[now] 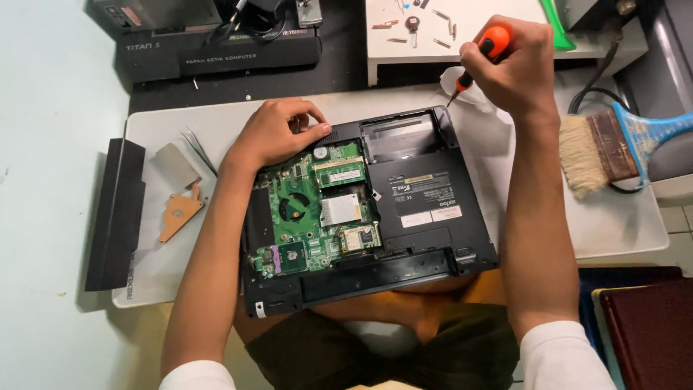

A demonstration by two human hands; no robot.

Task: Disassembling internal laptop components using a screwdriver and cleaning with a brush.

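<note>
An opened black laptop (426, 209) lies upside down on a white board, its green circuit board (310, 217) exposed on the left half. My left hand (278, 133) rests on the laptop's far left corner, fingers curled over the edge. My right hand (512, 65) is closed around an orange-handled screwdriver (476, 61), its tip pointing down-left just above the laptop's far right corner.
A wide paintbrush (613, 148) with a blue handle lies at the right. A black battery bar (115, 213), a grey cover plate (173, 166) and a copper heat-sink piece (177, 213) lie at the left. Several small screws and parts (415, 29) sit on a white tray behind.
</note>
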